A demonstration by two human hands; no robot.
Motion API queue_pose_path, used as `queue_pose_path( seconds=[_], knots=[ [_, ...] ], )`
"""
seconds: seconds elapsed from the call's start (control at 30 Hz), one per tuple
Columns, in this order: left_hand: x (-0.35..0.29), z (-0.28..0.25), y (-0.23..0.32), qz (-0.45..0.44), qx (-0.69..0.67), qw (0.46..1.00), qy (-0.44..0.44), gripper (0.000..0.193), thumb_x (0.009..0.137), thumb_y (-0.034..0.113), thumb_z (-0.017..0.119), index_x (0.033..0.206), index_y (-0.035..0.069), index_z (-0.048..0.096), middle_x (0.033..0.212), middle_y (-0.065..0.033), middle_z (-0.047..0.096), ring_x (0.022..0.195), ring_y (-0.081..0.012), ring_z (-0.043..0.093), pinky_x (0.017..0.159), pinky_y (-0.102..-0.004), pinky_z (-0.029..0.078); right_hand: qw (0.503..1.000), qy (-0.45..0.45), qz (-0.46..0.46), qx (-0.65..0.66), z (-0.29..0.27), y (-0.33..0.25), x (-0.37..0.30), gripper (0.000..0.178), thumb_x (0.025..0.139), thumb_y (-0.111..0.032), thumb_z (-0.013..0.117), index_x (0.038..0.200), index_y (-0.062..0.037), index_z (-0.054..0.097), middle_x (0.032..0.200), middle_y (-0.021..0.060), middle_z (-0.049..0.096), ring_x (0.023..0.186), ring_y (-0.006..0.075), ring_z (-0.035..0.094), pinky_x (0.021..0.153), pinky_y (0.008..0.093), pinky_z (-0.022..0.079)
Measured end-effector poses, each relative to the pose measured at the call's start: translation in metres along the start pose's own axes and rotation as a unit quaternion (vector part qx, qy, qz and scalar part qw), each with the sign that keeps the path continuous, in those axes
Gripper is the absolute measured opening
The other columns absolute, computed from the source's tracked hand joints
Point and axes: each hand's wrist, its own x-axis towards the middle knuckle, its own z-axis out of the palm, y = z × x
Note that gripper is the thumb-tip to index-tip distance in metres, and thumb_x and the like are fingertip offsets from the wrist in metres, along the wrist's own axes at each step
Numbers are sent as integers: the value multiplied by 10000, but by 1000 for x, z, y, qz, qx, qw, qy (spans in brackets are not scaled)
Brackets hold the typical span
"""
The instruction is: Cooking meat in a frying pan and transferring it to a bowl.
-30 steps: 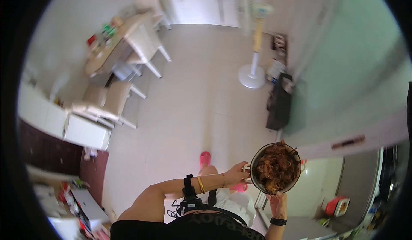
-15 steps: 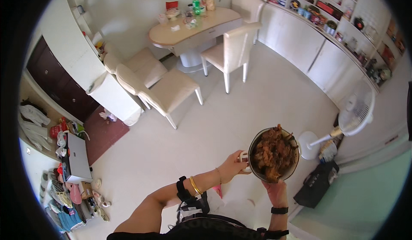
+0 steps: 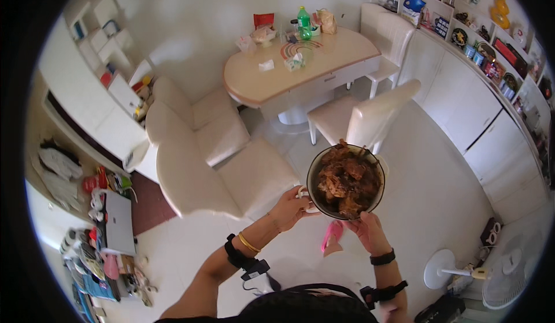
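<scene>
Both my hands carry a round pot point(image 3: 310, 175) with a dark rim, filled with browned chunks of cooked meat point(image 3: 346, 179). My left hand point(image 3: 291, 208) grips the light-coloured handle point(image 3: 307, 195) on the pot's left side. At the pot's near right, my right hand point(image 3: 369, 234) holds the rim, its thumb over the edge and its other fingers partly hidden beneath. The pot is held up over the floor, in front of a cream dining chair point(image 3: 376, 115).
Ahead stands an oval dining table point(image 3: 260, 80) with a green bottle point(image 3: 303, 18), tissues and bags on it. Cream chairs point(image 3: 254, 175) line its left side. A curved white cabinet point(image 3: 457, 95) runs along the right. A white fan point(image 3: 442, 269) stands at lower right.
I have moved forward with the pot, so the table and chairs appear nearer. The fan has slid toward the lower right of the view. Both hands keep their hold.
</scene>
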Motion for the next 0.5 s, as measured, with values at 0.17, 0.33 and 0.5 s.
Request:
queue_pose_path(
  seconds=[0.17,0.33,0.5],
  knots=[
    [79,-20,71,73,-36,996,23,340,863,-55,493,1199,1,493,1078,-97,609,968,-209,623,831,-407,572,997,-26,79,4,5,-49,133,377,956,-211,498,1217,58,456,1214,158,546,1128,245,539,1030,412,426],
    [147,-42,141,113,-37,992,37,325,874,-39,459,1196,-18,492,1070,-93,611,966,-208,624,845,-405,570,997,-34,56,45,35,-71,237,463,948,-278,545,1251,53,429,1260,154,511,1159,237,515,1046,384,417],
    [260,-65,218,121,-26,992,-3,392,816,-83,418,1200,-38,481,1077,-89,570,978,-196,592,919,-425,541,997,-19,-7,74,39,-98,358,484,936,-276,576,1270,40,426,1277,153,505,1185,221,505,1032,359,431]
  ],
)
